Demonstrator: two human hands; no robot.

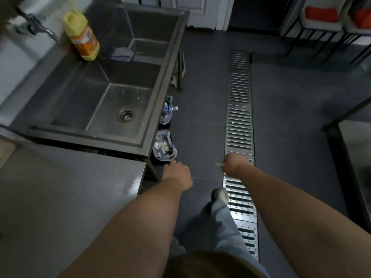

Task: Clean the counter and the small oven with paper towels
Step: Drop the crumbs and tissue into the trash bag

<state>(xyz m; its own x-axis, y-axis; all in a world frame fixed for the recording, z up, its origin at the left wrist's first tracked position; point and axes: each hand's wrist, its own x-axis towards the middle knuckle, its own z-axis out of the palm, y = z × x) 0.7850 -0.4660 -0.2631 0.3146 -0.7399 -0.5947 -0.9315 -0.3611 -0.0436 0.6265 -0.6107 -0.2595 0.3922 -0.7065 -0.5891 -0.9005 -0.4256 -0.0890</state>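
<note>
Over the dark floor, beside the counter (70, 187), both arms reach forward. The right hand (232, 164) is curled round a small white wad — a paper towel (218, 164), only its tip showing at the fist's left. The left hand (176, 173) hangs near the counter's corner, knuckles up; I cannot tell how its fingers lie. Just ahead, under the sink (112, 101), stands a bin (164, 147) with crumpled waste in it. A yellow bottle (82, 35) sits on the sink's edge, and a drain grate (239, 117) runs along the floor.
</note>
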